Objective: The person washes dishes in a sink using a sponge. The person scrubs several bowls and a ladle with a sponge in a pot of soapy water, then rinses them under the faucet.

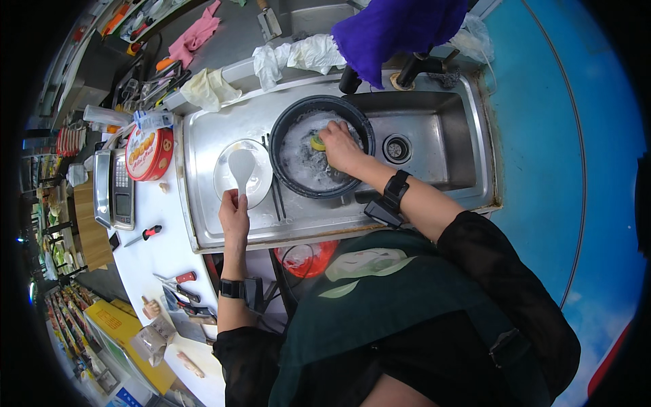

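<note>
My left hand grips the handle of a white rice paddle. The paddle's blade lies over a white plate on the steel drainboard. A pair of dark chopsticks lies between the plate and a round black basin. Soapy water with foam fills part of the basin, which stands at the drainboard's edge and overlaps the sink bowl. Inside the basin, my right hand holds a yellow-green sponge at the suds. My fingers partly cover the sponge.
Right of the basin is the steel sink bowl with a drain. A purple cloth hangs over the black faucet. On the left counter are a kitchen scale, a red round tin and several knives.
</note>
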